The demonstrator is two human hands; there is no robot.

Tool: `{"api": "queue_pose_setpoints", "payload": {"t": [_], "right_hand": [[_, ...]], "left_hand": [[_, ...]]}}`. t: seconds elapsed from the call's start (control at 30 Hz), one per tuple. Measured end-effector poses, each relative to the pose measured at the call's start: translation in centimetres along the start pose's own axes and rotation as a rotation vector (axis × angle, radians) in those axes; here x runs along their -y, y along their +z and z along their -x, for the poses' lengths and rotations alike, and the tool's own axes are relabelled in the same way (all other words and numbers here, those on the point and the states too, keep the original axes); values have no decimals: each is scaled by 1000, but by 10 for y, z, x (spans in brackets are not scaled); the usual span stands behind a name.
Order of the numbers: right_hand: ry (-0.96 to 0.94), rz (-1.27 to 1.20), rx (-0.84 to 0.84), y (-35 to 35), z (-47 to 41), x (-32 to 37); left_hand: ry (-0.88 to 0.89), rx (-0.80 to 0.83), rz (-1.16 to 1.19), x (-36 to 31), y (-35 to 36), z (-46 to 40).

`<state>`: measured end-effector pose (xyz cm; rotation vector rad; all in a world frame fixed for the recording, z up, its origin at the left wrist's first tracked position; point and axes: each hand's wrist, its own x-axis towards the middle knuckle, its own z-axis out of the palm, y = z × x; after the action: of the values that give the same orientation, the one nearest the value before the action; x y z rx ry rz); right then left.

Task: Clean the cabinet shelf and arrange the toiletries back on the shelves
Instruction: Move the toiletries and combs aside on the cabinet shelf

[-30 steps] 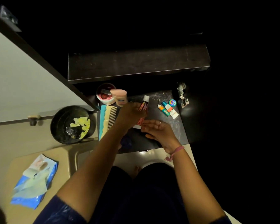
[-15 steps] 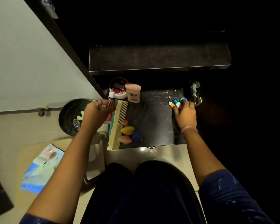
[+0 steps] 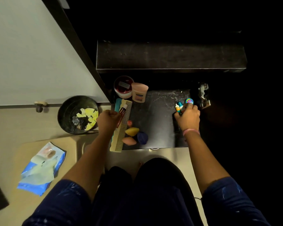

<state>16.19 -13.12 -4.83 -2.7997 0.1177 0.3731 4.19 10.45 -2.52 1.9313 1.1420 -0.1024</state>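
My left hand [image 3: 107, 120] is closed around a small red tube with a white cap [image 3: 122, 111], held over the cream comb [image 3: 122, 128] at the left edge of the black lower shelf [image 3: 155, 118]. My right hand [image 3: 188, 116] grips small orange and teal tubes [image 3: 178, 108] on a keyring at the shelf's right, beside a round colourful tin [image 3: 189, 101]. Yellow, pink and blue makeup sponges [image 3: 134, 136] lie next to the comb. A pink jar [image 3: 139, 92] and a red tub [image 3: 123, 86] stand at the back left. The upper shelf [image 3: 170, 56] is bare.
A black round bin [image 3: 77, 114] with yellow scraps stands on the floor left of the shelf. A blue wipes packet [image 3: 41, 168] lies further left. The open cabinet door [image 3: 31, 51] slants on the left. A metal hinge [image 3: 203, 97] sits at the shelf's right back.
My left hand carried the red tube from the shelf's middle to the comb at the left. My right hand moved right and closed on the keyring tubes. The sponges are now uncovered.
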Motion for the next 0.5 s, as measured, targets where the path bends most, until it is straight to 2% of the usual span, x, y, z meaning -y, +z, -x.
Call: {"api": "queue_pose_setpoints", "payload": {"t": [0.17, 0.3, 0.5], "right_hand": [[-69, 16, 63, -1, -1, 1], [-6, -89, 165, -5, -4, 4], [19, -25, 244, -5, -2, 11]], "left_hand": [[0, -11, 54, 4, 3, 0], [-11, 21, 35, 8, 4, 1], [-5, 39, 33, 14, 7, 1]]}}
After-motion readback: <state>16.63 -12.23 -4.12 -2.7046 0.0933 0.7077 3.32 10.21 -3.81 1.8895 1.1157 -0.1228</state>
